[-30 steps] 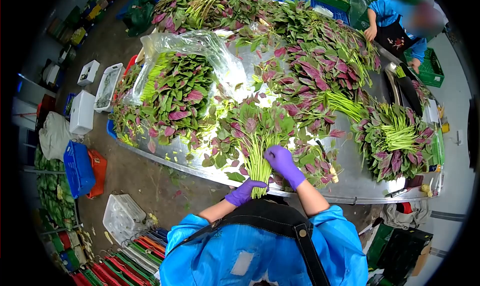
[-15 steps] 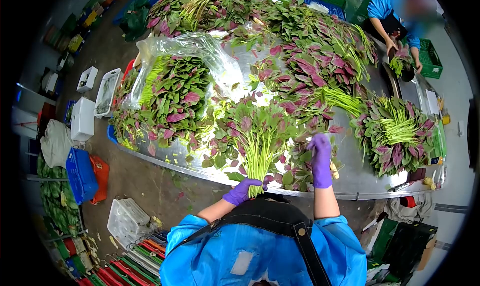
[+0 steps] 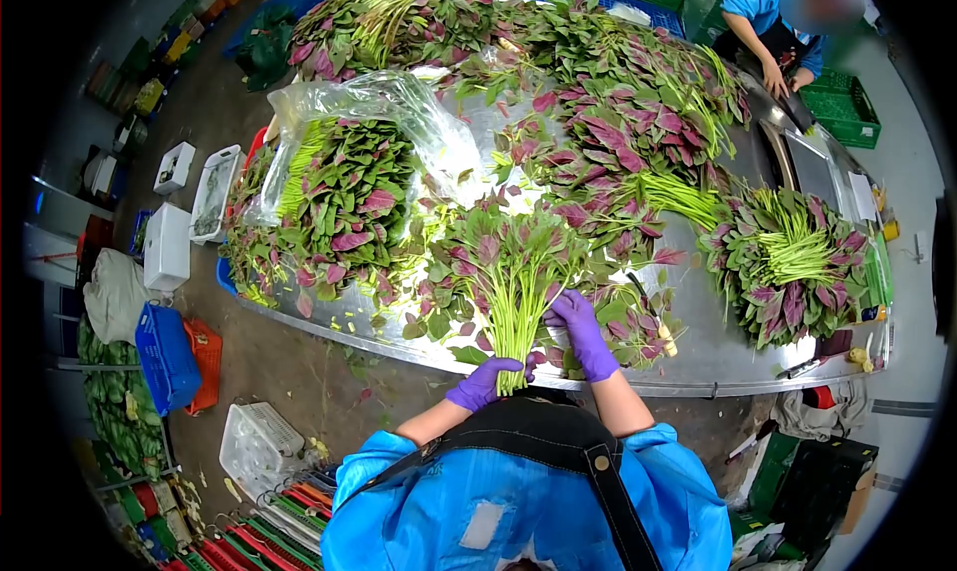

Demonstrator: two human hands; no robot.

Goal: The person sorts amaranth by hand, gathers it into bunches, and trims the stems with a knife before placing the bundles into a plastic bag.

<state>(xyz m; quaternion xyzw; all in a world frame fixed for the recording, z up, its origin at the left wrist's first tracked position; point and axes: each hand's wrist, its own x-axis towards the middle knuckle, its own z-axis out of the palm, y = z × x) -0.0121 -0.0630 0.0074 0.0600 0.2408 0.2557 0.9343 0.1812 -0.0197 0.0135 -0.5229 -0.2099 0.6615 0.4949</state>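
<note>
At the near edge of the shiny grey metal table (image 3: 710, 347), the bunch of green stems with green and purple leaves (image 3: 516, 297) points long-ways from six to twelve o'clock, leaves at twelve. The purple-gloved left hand (image 3: 486, 382) grips the stems at six. At four o'clock, just beside them, the purple-gloved right hand (image 3: 581, 334) has bent fingers; I cannot tell if it holds anything.

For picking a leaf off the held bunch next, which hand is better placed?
Probably the right hand: it is beside the bunch, closer to its leaves. The left hand is wrapped around the lower stems, so using it would likely mean loosening that grip.
</note>
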